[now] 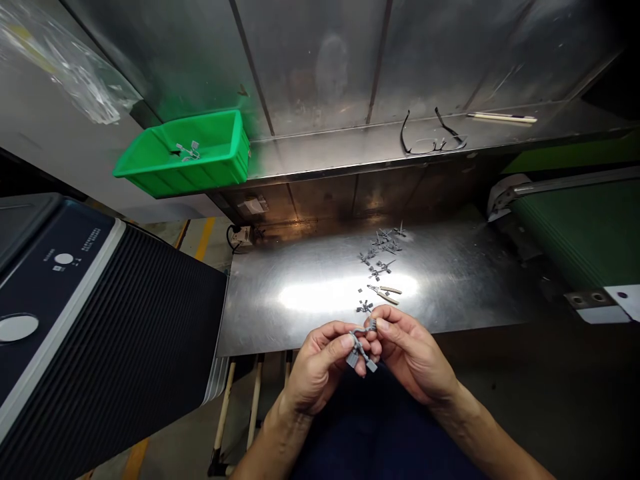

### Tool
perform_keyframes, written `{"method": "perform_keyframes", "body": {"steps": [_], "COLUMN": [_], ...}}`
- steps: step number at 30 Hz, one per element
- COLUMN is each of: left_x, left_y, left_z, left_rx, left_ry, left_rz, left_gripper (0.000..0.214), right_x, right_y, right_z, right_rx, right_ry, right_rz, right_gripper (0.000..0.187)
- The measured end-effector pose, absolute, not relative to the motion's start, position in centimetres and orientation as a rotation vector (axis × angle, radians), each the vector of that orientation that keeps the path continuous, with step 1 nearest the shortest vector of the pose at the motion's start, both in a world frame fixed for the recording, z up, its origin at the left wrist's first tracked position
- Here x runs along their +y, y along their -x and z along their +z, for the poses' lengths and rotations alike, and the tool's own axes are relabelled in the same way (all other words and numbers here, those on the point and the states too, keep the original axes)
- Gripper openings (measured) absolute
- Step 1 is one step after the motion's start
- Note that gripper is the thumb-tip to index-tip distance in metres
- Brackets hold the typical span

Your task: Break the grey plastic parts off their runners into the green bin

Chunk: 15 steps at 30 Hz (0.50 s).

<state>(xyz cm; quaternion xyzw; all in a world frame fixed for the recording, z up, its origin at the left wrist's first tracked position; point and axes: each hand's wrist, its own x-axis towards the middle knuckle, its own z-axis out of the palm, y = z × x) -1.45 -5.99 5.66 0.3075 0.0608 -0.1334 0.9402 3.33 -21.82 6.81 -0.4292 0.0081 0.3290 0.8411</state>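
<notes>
Between my two hands, in front of the table's near edge, is a grey plastic sprue piece [358,347] with small flat square parts on branching stems. My left hand [323,363] pinches its stem between thumb and fingers. At the piece's upper right end, my right hand [410,350] is closed on one of the square parts. Just beyond the hands lie a few small grey parts [365,307] and a pair of nippers [386,294] with beige handles. Farther back, a loose pile of similar grey pieces [385,243] sits on the metal table [260,287].
A green bin [185,173] holding a few pale pieces stands on the raised shelf [320,155]. Eyeglasses [433,143] and pens [503,119] lie farther right. A green conveyor belt [585,227] is at right, a dark ribbed machine [130,347] at left.
</notes>
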Motion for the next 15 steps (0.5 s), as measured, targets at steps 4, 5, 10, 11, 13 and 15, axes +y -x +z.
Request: {"method": "perform_keyframes", "body": {"steps": [4,5,10,11,13,15], "left_x": [-6.1,-6.1,-6.3,-6.3,-6.4,-6.5], "left_y": [1.5,1.6,1.7,1.8,1.9,1.9], "left_z": [5.7,5.7,5.5,5.4,5.3,5.2], "left_rx": [0.11,0.11,0.124,0.122,0.122,0.127], "left_ry": [-0.602,-0.59,-0.546,-0.546,-0.549,-0.548], "left_rz": [-0.285,-0.292,-0.309,-0.311,-0.319,-0.321], "left_gripper": [0.014,0.015,0.017,0.017,0.018,0.018], "right_x": [-21.8,-21.7,-21.7,-21.7,-21.7,-21.7], "right_y": [-3.0,-2.9,-2.5,-2.4,-2.2,-2.1], "right_z": [6.8,6.8,6.9,6.9,6.8,6.9], "right_rx": [0.018,0.016,0.026,0.028,0.022,0.021], "right_ry": [0.865,0.846,0.778,0.77,0.758,0.745], "right_rz": [0.697,0.695,0.684,0.682,0.685,0.685], "right_gripper": [0.021,0.02,0.016,0.016,0.015,0.014]}}
